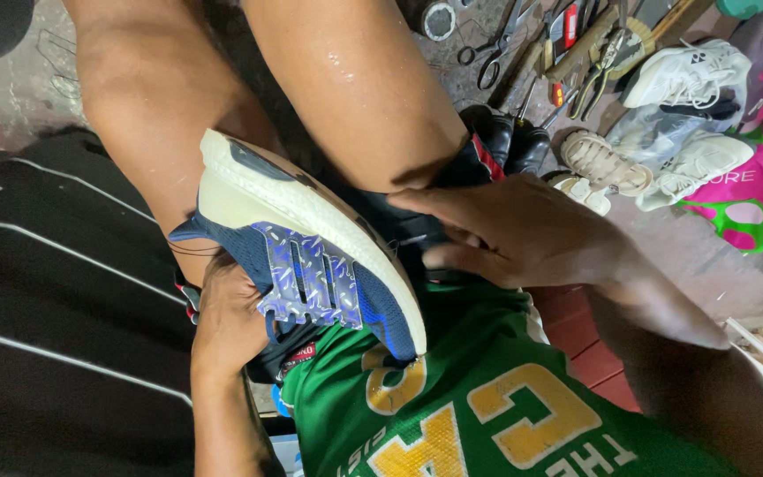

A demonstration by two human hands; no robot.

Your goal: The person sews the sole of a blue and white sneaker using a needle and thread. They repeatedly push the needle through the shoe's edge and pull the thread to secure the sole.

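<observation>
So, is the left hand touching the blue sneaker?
Touching. The head view shows the left hand gripping the blue sneaker from below, its fingers against the upper, no gap between them.

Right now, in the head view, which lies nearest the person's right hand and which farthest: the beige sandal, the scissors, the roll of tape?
From the right hand:
1. Beige sandal, just above right.
2. Scissors, higher, on the floor.
3. Roll of tape, top edge.
</observation>
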